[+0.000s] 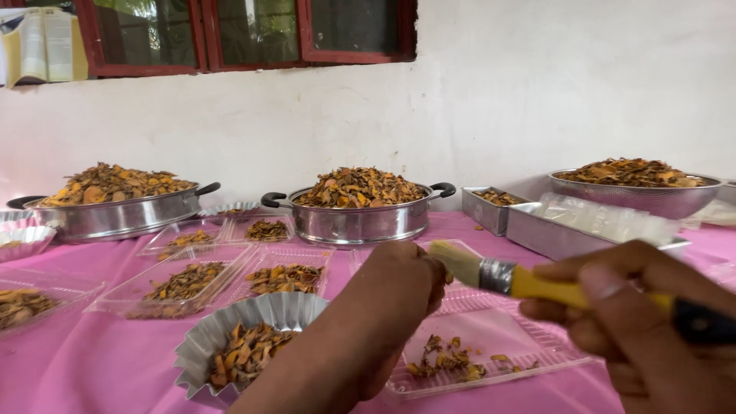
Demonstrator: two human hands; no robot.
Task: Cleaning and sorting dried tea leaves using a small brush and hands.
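The right hand (644, 322) is closed around the yellow handle of a paintbrush (529, 282), holding it nearly level with the pale bristles pointing toward nine o'clock. The bristle tip sits just beside the left hand (402, 287), at its three o'clock side. The left hand is curled into a loose fist with its back to the camera; whether it holds anything cannot be told. Both hands hover above a clear plastic tray (529, 356), which carries a small scatter of dried orange-brown slices (448, 360) near its seven o'clock corner.

At nine o'clock from the left forearm stands a fluted metal mould (199, 345), partly filled with the same dried slices. Beyond it, toward eleven o'clock, lie several more clear trays (180, 287) with thin layers of slices. Along the wall stand two lidless steel pots (356, 222), heaped full, a steel colander bowl (652, 199) at one o'clock, likewise heaped, and rectangular steel tins (552, 230) before it. Everything rests on a pink tablecloth (92, 368).
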